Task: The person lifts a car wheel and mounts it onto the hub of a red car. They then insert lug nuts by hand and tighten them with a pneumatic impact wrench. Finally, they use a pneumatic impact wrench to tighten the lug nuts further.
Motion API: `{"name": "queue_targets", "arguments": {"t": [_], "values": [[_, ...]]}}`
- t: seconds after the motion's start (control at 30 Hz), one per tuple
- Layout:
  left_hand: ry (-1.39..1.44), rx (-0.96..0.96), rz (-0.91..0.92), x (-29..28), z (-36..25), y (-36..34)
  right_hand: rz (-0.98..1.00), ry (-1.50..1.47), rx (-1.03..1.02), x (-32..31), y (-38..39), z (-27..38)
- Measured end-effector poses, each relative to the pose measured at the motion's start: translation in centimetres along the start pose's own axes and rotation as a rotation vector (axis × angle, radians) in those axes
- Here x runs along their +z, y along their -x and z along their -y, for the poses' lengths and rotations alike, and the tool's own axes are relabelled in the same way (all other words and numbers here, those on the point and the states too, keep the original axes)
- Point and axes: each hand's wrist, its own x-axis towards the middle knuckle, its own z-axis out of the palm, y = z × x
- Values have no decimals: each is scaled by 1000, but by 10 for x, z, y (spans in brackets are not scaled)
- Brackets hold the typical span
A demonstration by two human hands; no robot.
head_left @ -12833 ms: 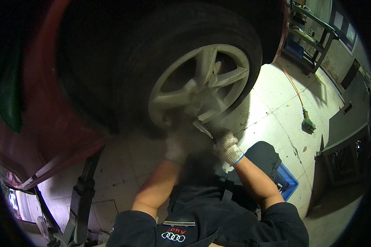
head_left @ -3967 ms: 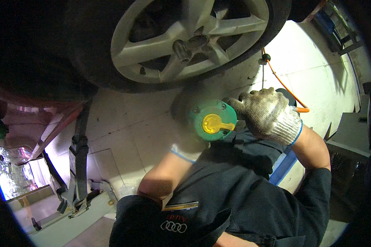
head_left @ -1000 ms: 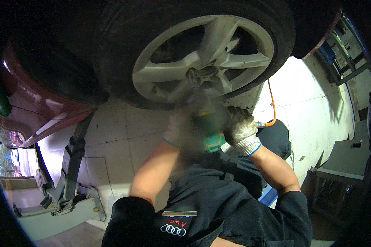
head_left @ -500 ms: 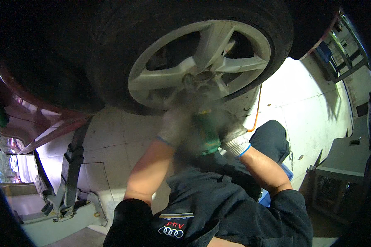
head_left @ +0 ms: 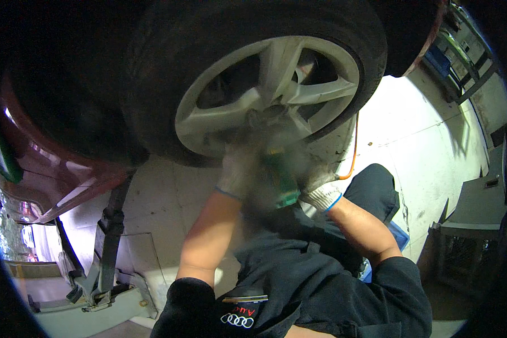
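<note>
A silver spoked wheel [head_left: 276, 70] with a dark tyre hangs in front of me, above my hands. My right hand [head_left: 319, 183], in a whitish knitted glove with a blue cuff, is closed round the grip of a green impact wrench [head_left: 286, 190]. The wrench's front end points at the hub, where a dark blur hides the socket and the bolts. Gloved too, my left hand [head_left: 236, 166] is against the left side of the wrench's front, just below the rim. Its fingers are too smeared to read.
An orange hose [head_left: 354, 149] runs up from beside my right hand. Red bodywork [head_left: 79, 174] curves down on the left, above a dark lift arm [head_left: 111, 231]. At the right stand a grey cabinet [head_left: 474, 208] and a metal frame [head_left: 462, 50].
The view has shifted a little, so the wheel sits slightly lower and more to the left. Both hands stay at the wrench by the hub.
</note>
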Motion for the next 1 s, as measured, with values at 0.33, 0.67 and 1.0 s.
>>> {"name": "queue_targets", "arguments": {"t": [0.33, 0.67, 1.0], "values": [[264, -41, 74, 8, 16, -15, 82, -126, 63, -6, -8, -3], [888, -254, 119, 6, -48, -18, 161, -234, 186, -3, -25, 1], [816, -280, 11, 40, -64, 14, 58, 124, -25, 8, 47, -26]]}}
